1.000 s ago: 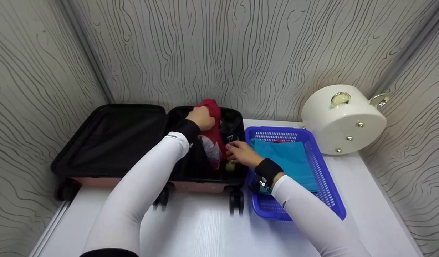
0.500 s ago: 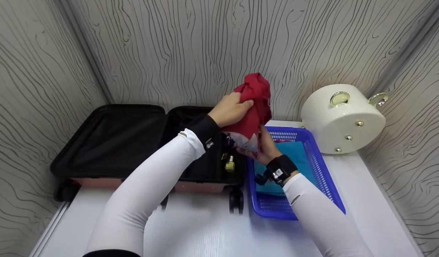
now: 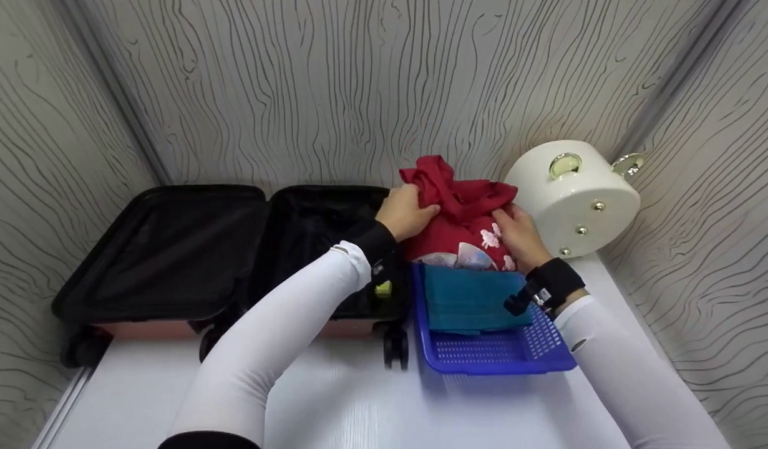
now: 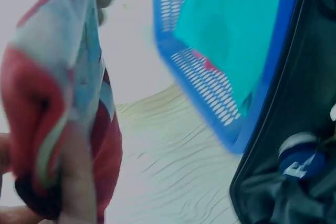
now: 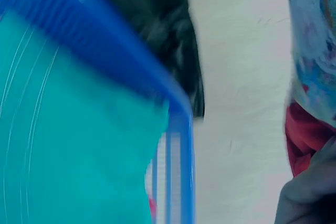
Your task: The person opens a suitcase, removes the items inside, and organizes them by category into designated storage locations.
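Observation:
A red garment with a white and pale-blue print point(image 3: 449, 231) hangs between both hands, over the back of the blue plastic basket point(image 3: 496, 366). My left hand point(image 3: 405, 215) grips its left side, near the suitcase. On its right side, my right hand point(image 3: 524, 240) pinches the cloth between thumb and fingers. Bunched fabric rises above both hands, and its lower edge hides the basket's rear rim. In the left wrist view, fingers point(image 4: 76, 177) close around a fold of the red cloth. Folded teal cloth point(image 3: 474, 299) lies in the basket just in front of the garment.
An open suitcase point(image 3: 171, 249) with black lining lies left of the basket. Inside its right half are a small yellow bottle point(image 3: 384, 289) and a dark blue item with white lettering point(image 4: 302, 161). A white round case with gold rings point(image 3: 571, 199) stands at the back right.
The red garment has come up out of the suitcase and moved right, over the basket. My right hand has shifted to the garment's right side, and the cloth is spread wider. The view has shifted slightly.

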### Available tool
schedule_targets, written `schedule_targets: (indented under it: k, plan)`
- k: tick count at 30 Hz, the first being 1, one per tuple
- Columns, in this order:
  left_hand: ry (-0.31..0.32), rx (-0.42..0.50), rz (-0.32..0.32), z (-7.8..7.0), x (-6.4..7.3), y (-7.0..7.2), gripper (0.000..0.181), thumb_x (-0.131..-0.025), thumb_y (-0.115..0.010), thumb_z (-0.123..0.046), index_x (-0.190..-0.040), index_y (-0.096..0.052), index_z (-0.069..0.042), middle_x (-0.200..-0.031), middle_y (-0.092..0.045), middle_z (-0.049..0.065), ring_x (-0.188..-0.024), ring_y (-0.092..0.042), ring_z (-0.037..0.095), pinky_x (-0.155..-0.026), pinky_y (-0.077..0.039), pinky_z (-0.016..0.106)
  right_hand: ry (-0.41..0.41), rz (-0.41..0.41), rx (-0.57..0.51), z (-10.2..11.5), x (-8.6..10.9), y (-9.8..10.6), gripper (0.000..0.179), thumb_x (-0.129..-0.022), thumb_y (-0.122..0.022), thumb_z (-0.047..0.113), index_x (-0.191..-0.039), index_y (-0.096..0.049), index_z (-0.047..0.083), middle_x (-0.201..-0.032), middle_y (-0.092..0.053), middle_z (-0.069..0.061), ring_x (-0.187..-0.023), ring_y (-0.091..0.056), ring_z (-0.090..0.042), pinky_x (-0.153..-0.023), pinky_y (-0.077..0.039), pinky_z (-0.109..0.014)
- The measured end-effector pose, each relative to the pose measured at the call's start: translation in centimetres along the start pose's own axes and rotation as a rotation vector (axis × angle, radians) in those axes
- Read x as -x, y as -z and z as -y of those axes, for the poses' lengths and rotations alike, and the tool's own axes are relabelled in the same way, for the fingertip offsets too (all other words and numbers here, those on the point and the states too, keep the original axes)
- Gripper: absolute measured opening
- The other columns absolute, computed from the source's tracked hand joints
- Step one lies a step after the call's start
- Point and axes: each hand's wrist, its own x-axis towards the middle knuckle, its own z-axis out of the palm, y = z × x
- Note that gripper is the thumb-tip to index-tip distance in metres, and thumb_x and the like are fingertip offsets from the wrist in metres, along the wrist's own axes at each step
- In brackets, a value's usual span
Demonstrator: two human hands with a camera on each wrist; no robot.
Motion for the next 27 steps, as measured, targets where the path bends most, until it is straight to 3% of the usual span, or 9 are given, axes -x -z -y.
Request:
schedule_targets:
  k: [4,8,11,13,16,21,25,27]
  plan:
    - [-0.021,-0.071,0.026,0.6,-0.6,-3.3,0.049,-0.102,-0.074,-0.025,-0.139,-0.058,0.004,-0.129,-0.074,0.022,-0.117,-0.075,0.034,-0.099,-0.060,0.043,0.106,-0.051,0.203,-0.8,0.1,1.3,0.048,-0.114,-0.045,0.026,-0.148,-0.055,-0.005,-0.141,-0.062,-0.028,-0.114,-0.057,-0.019,-0.099,-0.045,-0.025]
    - [-0.099,-0.111,0.020,6.6,-5.9,-11.5,0.068,-0.091,-0.077,-0.021,-0.144,-0.041,0.001,-0.113,-0.078,0.021,-0.102,-0.078,0.033,-0.086,-0.062,0.046,0.152,-0.044,0.377,-2.6,0.2,1.5,0.038,-0.112,-0.047,0.019,-0.134,-0.058,-0.010,-0.132,-0.064,-0.034,-0.117,-0.060,-0.038,-0.105,-0.047,-0.044]
    - [-0.132,-0.141,0.086,10.9,-9.2,-16.6,0.047,-0.086,-0.072,-0.017,-0.125,-0.047,-0.012,-0.097,-0.077,0.008,-0.085,-0.075,0.024,-0.070,-0.058,0.040,0.168,-0.027,0.503,-4.6,0.2,1.1,0.032,-0.111,-0.048,0.017,-0.125,-0.056,-0.011,-0.126,-0.064,-0.038,-0.118,-0.061,-0.049,-0.106,-0.047,-0.059]
    - [-0.124,-0.164,0.155,11.0,-8.6,-17.2,0.028,-0.085,-0.068,-0.013,-0.110,-0.055,-0.015,-0.091,-0.074,0.005,-0.081,-0.073,0.023,-0.066,-0.056,0.036,0.175,-0.011,0.579,-5.9,0.3,0.8,0.028,-0.111,-0.048,0.016,-0.120,-0.054,-0.011,-0.121,-0.064,-0.040,-0.116,-0.063,-0.053,-0.104,-0.048,-0.064]
    - [-0.105,-0.223,0.229,10.2,-6.8,-16.9,0.013,-0.087,-0.068,-0.010,-0.097,-0.067,-0.018,-0.093,-0.076,0.001,-0.087,-0.073,0.022,-0.072,-0.057,0.035,0.169,0.026,0.679,-7.5,0.5,0.4,0.024,-0.112,-0.046,0.014,-0.117,-0.050,-0.009,-0.112,-0.065,-0.040,-0.110,-0.067,-0.056,-0.097,-0.052,-0.066]
    - [-0.097,-0.331,0.240,7.5,-3.6,-14.9,0.016,-0.091,-0.070,-0.011,-0.105,-0.078,-0.016,-0.109,-0.083,0.004,-0.101,-0.078,0.020,-0.087,-0.062,0.039,0.110,0.091,0.782,-8.5,0.5,0.1,0.029,-0.111,-0.043,0.012,-0.125,-0.047,-0.013,-0.114,-0.066,-0.043,-0.110,-0.069,-0.058,-0.092,-0.056,-0.066]
    - [-0.089,-0.416,0.301,6.2,-2.8,-14.3,0.006,-0.090,-0.070,-0.012,-0.086,-0.074,-0.014,-0.100,-0.082,0.008,-0.086,-0.074,0.017,-0.076,-0.060,0.038,0.020,0.137,0.845,-8.4,0.4,0.0,0.032,-0.107,-0.044,0.013,-0.117,-0.056,-0.015,-0.116,-0.068,-0.043,-0.109,-0.070,-0.054,-0.095,-0.056,-0.064]
    - [-0.068,-0.452,0.353,6.0,-2.7,-14.1,0.013,-0.090,-0.069,-0.013,-0.078,-0.072,-0.016,-0.095,-0.081,0.005,-0.079,-0.068,0.015,-0.070,-0.057,0.033,-0.004,0.170,0.888,-8.3,0.4,-0.1,0.031,-0.104,-0.046,0.013,-0.108,-0.062,-0.014,-0.113,-0.070,-0.040,-0.104,-0.071,-0.050,-0.095,-0.057,-0.063]
